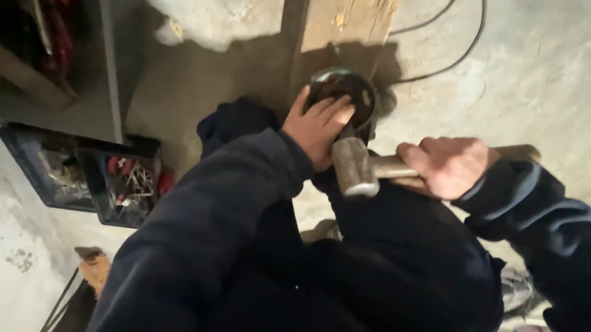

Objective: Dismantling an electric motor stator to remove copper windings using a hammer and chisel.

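A view from above, looking down over a person in dark blue sleeves crouched on a pale concrete floor (583,79).

The right hand (448,165) is clenched around the wooden handle of a hammer (365,167), gripping it close behind the head. The hammer lies roughly level, its blunt steel head pointing left and down, its handle end sticking out past the hand to the right.

The left hand (316,126) rests flat on a dark round metal part (347,91), shaped like a shallow ring or cup. Its fingers (334,110) are released and spread, reaching up over the near rim and into the hollow; they press on the part rather than wrap around it. The hammer head sits just beside this hand, right below the ring and against the heel of the palm.

The ring lies at the foot of a rough wooden block (349,7), whose shadow falls over it. Black cables (461,52) curl across the floor behind. To the left stand a grey metal cabinet (103,43) and dark trays of small tools (100,175).
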